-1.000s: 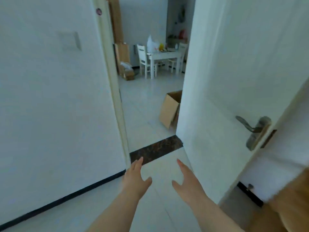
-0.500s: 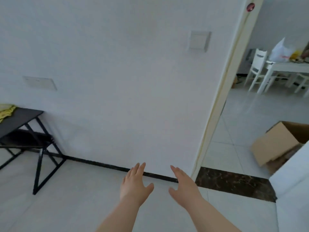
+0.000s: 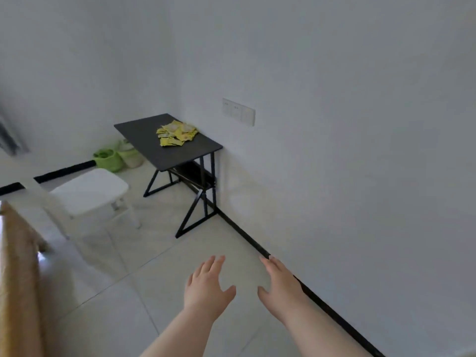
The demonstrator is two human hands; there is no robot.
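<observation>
My left hand [image 3: 207, 288] and my right hand [image 3: 282, 284] are stretched out in front of me over the pale tiled floor, palms down, fingers straight and spread, holding nothing. Ahead and to the left stands a small black table [image 3: 144, 132] on black metal legs, set in the corner against the white wall. A loose pile of yellow packets [image 3: 176, 134] lies on its top near the wall side. Both hands are well short of the table.
A white chair [image 3: 90, 191] stands left of the table. Green and white pots [image 3: 110, 158] sit on the floor behind. A wall switch panel [image 3: 238, 111] is right of the table. A wooden edge [image 3: 15, 266] runs along the left. A black skirting [image 3: 309, 289] borders the right wall.
My view has swung left, from the open doorway to the room's corner, bringing the black table, packets and white chair into sight. Both hands stay stretched out and empty.
</observation>
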